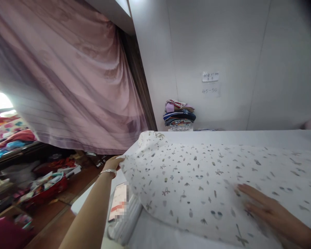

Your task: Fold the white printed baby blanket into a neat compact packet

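Head view: right hand [264,211] flat, fingers spread, pressing printed cloth [197,173]; blurred. Phone [118,202] just below left grip, on white table [155,235]. Left hand [113,162] pinches cloth edge. Cloth spread on table between both hands. Judged: flattening step; keep pinched edge taut, sweep palm away from grip, mind phone. Red basket [45,188] left of grip, on floor, holds mixed items, unclear which. Folded clothes stack [179,116] far beyond grip, against wall.

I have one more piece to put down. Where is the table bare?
Bare table runs behind the cloth, right of the clothes stack. A narrower strip lies at the near edge below the cloth. Crowded: the left corner, with phone and left hand.
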`<state>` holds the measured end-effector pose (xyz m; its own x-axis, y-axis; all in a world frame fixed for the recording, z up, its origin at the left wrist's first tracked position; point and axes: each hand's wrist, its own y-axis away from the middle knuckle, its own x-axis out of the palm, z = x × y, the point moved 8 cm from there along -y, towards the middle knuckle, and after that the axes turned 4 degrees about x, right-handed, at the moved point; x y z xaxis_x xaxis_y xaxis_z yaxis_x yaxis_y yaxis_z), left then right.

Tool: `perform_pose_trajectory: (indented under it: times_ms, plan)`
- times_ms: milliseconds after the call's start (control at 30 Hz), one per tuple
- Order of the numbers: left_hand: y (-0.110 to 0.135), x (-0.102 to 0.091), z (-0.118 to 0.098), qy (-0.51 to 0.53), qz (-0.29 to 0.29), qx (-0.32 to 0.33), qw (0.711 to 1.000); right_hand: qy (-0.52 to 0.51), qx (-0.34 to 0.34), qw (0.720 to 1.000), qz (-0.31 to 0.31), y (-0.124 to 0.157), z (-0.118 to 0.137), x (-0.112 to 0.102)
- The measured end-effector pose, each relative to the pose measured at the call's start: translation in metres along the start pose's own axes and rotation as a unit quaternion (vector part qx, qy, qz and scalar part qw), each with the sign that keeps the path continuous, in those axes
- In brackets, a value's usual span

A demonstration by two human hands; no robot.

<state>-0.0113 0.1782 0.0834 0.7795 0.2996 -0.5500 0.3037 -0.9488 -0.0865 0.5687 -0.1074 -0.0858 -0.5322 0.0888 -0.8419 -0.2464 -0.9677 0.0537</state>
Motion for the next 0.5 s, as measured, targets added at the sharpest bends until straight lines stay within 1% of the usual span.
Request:
perform_pose_trajectory:
  times_ms: [67, 133, 200, 267, 333, 367, 433, 500]
  plan:
    - [0.002, -0.001, -0.002, -0.034, -0.031, 0.009, 0.999, -0.018, -0.036, 0.998, 0.054, 0.001, 0.049, 0.002]
    - [0.004, -0.009, 0.004, -0.087, -0.067, 0.005, 0.994, -0.015, -0.078, 0.992, 0.095, 0.005, 0.093, 0.007]
    - [0.006, -0.020, 0.015, -0.151, -0.086, -0.010, 0.985, -0.005, -0.137, 0.980, 0.144, 0.013, 0.133, 0.021]
    - [0.008, -0.030, 0.031, -0.212, -0.079, -0.026, 0.974, 0.006, -0.211, 0.959, 0.188, 0.025, 0.167, 0.041]
    - [0.011, -0.035, 0.046, -0.263, -0.057, -0.039, 0.962, 0.010, -0.278, 0.933, 0.226, 0.041, 0.190, 0.062]
    - [0.012, -0.037, 0.053, -0.283, -0.045, -0.046, 0.957, 0.010, -0.300, 0.923, 0.241, 0.048, 0.197, 0.070]
    - [0.015, -0.038, 0.066, -0.315, -0.023, -0.055, 0.947, 0.013, -0.318, 0.914, 0.254, 0.057, 0.203, 0.079]
    - [0.016, -0.038, 0.073, -0.336, -0.010, -0.059, 0.940, 0.022, -0.316, 0.915, 0.251, 0.060, 0.203, 0.081]
